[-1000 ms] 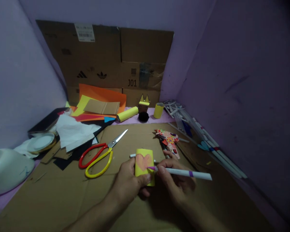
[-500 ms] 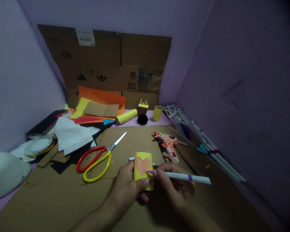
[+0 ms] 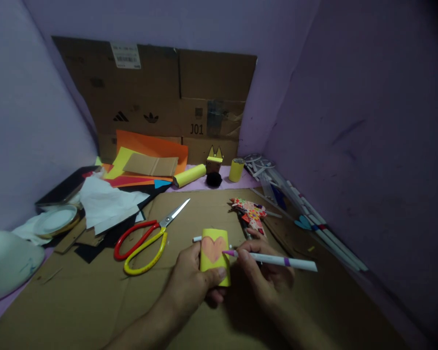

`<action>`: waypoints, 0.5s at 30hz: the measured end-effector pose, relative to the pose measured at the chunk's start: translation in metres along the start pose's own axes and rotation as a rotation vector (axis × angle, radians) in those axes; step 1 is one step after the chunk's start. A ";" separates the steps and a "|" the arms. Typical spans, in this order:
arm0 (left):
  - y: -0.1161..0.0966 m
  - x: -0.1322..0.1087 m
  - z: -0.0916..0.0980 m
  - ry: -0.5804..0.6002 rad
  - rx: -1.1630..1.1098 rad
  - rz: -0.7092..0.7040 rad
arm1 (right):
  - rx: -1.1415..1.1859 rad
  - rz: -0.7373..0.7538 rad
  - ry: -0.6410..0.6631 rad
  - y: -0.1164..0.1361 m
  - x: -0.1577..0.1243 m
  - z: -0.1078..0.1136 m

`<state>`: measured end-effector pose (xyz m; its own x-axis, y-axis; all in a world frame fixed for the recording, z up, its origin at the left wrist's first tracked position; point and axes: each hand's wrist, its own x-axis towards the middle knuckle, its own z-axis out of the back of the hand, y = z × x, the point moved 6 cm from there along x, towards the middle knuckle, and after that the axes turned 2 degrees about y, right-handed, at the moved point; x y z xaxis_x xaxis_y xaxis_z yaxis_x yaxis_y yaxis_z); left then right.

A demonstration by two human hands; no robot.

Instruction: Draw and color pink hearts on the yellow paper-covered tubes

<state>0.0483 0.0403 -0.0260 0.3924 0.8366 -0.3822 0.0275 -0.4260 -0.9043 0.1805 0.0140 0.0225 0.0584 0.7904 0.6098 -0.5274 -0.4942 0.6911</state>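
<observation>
My left hand (image 3: 191, 272) grips a small yellow paper-covered roll (image 3: 221, 277) from its left and lower side, thumb across the front. On the roll's face is a pinkish-orange heart (image 3: 213, 249) with a darker outline. Between the thumb and fingers of my right hand (image 3: 264, 272) is a white marker (image 3: 270, 260) with a purple band and purple tip. Its tip is at the heart's right edge; whether it touches I cannot tell. A white stick end (image 3: 197, 239) shows behind the roll at left.
Scissors (image 3: 151, 238) with red and yellow handles lie left of my hands. A floral-patterned glue gun (image 3: 251, 211) lies beyond my right hand. At the back are a yellow tube (image 3: 190, 176), a yellow cylinder (image 3: 236, 170) and coloured paper (image 3: 149, 146). White tubes (image 3: 324, 228) line the right wall.
The marker tip has moved up slightly along the heart's right edge. My left hand keeps its hold on the roll, and the whole view has shifted a little.
</observation>
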 end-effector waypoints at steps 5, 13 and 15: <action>-0.003 0.000 0.000 -0.013 0.011 -0.007 | 0.015 0.018 0.063 0.003 0.000 -0.005; -0.002 -0.001 0.000 -0.007 0.004 0.005 | 0.012 0.008 -0.004 0.003 0.001 -0.002; -0.003 -0.002 0.001 -0.009 0.000 -0.007 | 0.015 0.013 0.027 0.003 0.001 -0.003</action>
<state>0.0470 0.0406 -0.0228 0.3836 0.8430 -0.3772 0.0306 -0.4198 -0.9071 0.1761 0.0141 0.0238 0.0287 0.7930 0.6086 -0.5150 -0.5100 0.6889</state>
